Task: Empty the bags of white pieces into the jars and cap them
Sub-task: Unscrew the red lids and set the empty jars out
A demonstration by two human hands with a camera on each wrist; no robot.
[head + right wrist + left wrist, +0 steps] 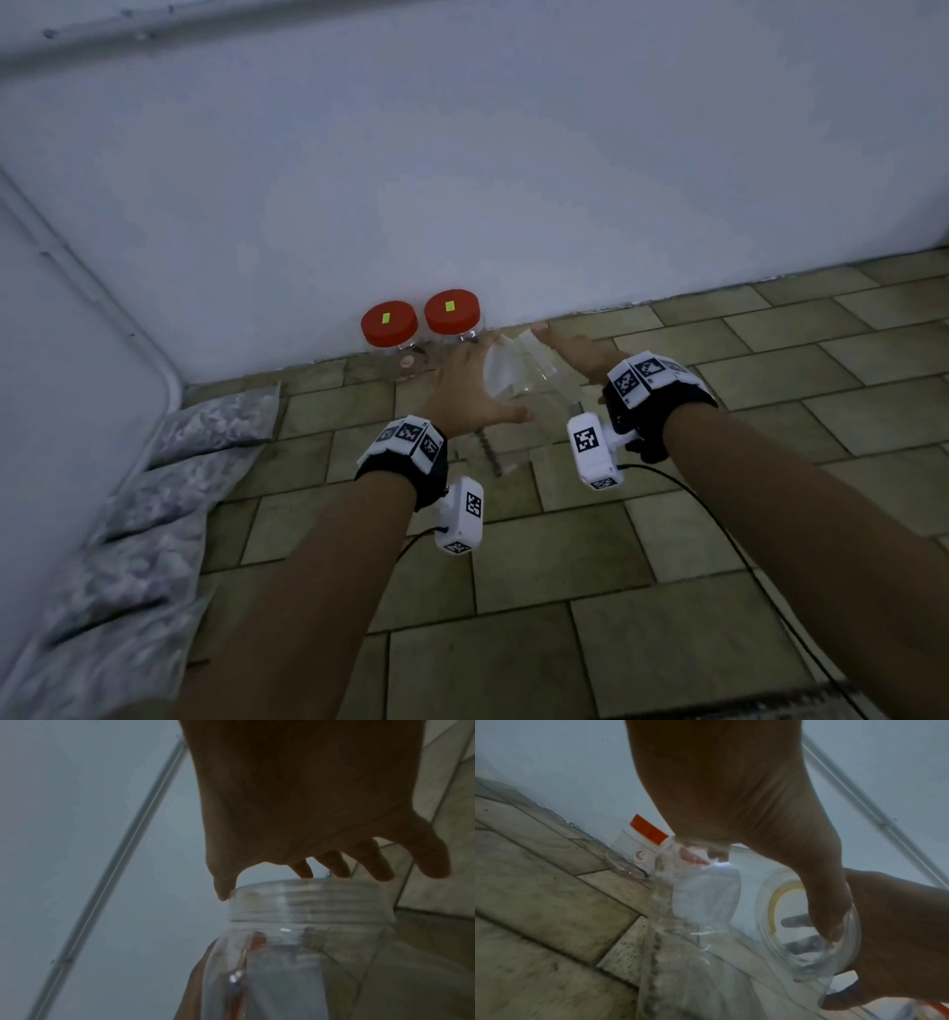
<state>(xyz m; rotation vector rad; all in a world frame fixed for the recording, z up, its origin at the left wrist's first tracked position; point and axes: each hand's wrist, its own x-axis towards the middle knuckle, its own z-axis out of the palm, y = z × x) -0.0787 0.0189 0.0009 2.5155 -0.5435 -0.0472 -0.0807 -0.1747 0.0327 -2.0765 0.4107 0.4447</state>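
Head view. Item: clear open jar, uncapped, on the tiled floor near the wall, between both hands. Left hand: fingers spread over the jar's left side, thumb along its near side; a loose cupping hold. Right hand: fingers extended, flat against the jar's right side. Item: crumpled clear plastic, apparently an emptied bag, at the jar mouth. Items: two red-capped jars, upright, side by side against the wall, just beyond the left hand. Items: bags of white pieces, overlapping in a row along the left wall.

Left wrist view. Left hand: palm over the open jar, thumb on its rim; fingers seen through the clear wall. Clear bag hangs in front, sealed edge running downwards. One red-capped jar stands behind, at the wall.

Right wrist view. Right hand: fingers straight and slightly spread above the threaded neck of the open jar; thumb tip touches the rim. Whether the other fingertips touch cannot be told.
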